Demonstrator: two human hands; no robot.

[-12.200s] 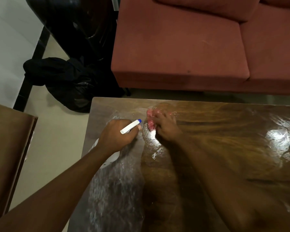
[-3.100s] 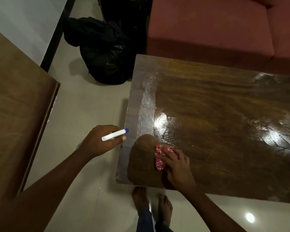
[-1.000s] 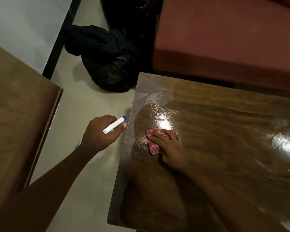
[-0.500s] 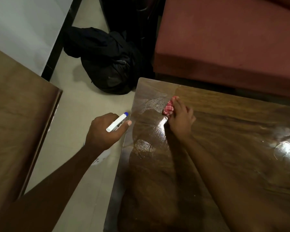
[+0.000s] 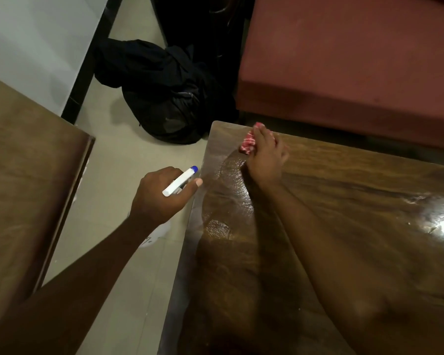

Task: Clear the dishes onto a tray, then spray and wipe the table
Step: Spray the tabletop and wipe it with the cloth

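Right hand (image 5: pixel 265 157) presses red cloth (image 5: pixel 248 145) flat at table (image 5: pixel 344 226) far-left corner to wipe film; left hand (image 5: pixel 162 198) grips spray bottle (image 5: pixel 180 181) off the left edge, clear.

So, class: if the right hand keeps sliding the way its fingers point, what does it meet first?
The right hand, pressing the cloth, points at the table's far edge; beyond that, probably the sofa, though depth is unclear.
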